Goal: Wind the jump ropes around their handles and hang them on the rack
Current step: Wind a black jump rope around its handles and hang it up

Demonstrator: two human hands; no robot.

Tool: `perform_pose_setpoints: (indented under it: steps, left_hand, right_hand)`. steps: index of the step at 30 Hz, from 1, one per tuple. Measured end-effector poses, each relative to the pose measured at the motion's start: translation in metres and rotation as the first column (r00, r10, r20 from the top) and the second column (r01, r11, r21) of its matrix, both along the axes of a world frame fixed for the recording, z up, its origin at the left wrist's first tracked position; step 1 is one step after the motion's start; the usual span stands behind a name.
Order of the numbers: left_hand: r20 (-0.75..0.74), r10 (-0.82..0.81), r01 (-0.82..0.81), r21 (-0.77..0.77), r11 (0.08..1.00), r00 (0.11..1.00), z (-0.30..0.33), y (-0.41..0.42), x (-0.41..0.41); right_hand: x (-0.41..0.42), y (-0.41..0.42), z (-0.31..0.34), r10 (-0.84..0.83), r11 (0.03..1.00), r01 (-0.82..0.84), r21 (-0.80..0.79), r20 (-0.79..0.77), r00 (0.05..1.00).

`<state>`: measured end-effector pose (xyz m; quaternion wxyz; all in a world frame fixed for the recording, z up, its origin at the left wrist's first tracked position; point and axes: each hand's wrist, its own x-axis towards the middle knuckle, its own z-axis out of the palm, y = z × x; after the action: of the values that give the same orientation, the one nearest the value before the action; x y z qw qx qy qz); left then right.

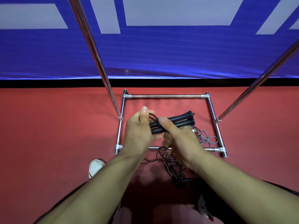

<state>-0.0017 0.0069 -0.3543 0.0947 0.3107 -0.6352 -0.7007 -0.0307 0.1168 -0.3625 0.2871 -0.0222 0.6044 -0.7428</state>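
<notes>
1. Two black handles (176, 122) are held together above the rack base (163, 96), gripped by the right hand (178, 139).
2. A dark rope (152, 117) loop is pinched by the left hand (139, 131).
3. A grey rope (205, 138), partly hidden, apparently lies inside the base.

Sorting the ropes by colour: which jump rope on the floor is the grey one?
The grey rope lies inside the rack base, right of the hands. The dark rope hangs from the held black handles, trailing nearer the person.

A sports hall: red court flooring (48, 126), a blue banner (161, 54) and a chrome rack (165, 96)
</notes>
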Motion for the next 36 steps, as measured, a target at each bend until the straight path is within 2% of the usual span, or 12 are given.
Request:
perform_pose_setpoints:
  steps: [2,6,8,11,13,14,20,27,28,31,34,36]
  left_hand:
    - [0.021,-0.024,0.025,-0.049,0.998,0.999,0.001,0.000,0.001]
    - [-0.081,0.121,-0.133,-0.156,0.979,0.989,0.007,-0.006,-0.004]
    - [-0.126,0.201,-0.219,-0.150,0.964,0.971,0.012,-0.013,-0.006]
    - [-0.157,0.233,-0.258,-0.163,0.952,0.960,0.017,-0.024,-0.007]
    - [-0.168,0.202,-0.235,-0.209,0.949,0.965,0.017,-0.026,-0.005]
    - [-0.166,0.180,-0.216,-0.240,0.946,0.970,0.018,-0.026,-0.003]
    - [-0.173,0.059,-0.124,-0.393,0.911,0.983,0.020,-0.030,0.010]
    - [-0.207,0.127,-0.200,-0.385,0.901,0.970,0.014,-0.044,0.009]
    - [-0.199,0.152,-0.219,-0.385,0.896,0.968,0.013,-0.045,0.007]
    - [-0.164,0.147,-0.205,-0.427,0.881,0.975,0.012,-0.040,0.004]
    - [-0.167,0.152,-0.211,-0.436,0.875,0.974,0.015,-0.034,0.004]
    - [-0.152,0.190,-0.238,-0.418,0.877,0.970,0.014,-0.037,0.002]
  right_hand:
    - [0.001,0.001,0.000,0.041,0.996,-0.031,0.088,-0.105,0.994]
    - [0.007,0.002,-0.006,0.196,0.948,-0.098,0.304,-0.313,0.929]
    - [0.014,0.007,-0.014,0.444,0.835,-0.195,0.514,-0.420,0.791]
    - [0.025,0.011,-0.018,0.768,0.597,-0.389,0.701,-0.362,0.528]
    - [0.024,0.013,-0.022,0.869,0.454,-0.427,0.782,-0.285,0.404]
    - [0.023,0.014,-0.026,0.881,0.432,-0.419,0.799,-0.275,0.385]
    - [-0.003,0.017,-0.042,0.729,0.606,-0.246,0.757,-0.404,0.552]
    - [-0.003,0.018,-0.046,0.754,0.601,-0.278,0.750,-0.416,0.508]
    - [0.003,0.015,-0.046,0.727,0.639,-0.309,0.704,-0.424,0.540]
    - [0.018,0.003,-0.031,0.514,0.847,-0.409,0.340,-0.327,0.793]
    - [0.023,0.001,-0.021,0.414,0.909,-0.355,0.220,-0.369,0.832]
    - [0.024,0.003,-0.025,0.408,0.911,-0.329,0.250,-0.423,0.809]
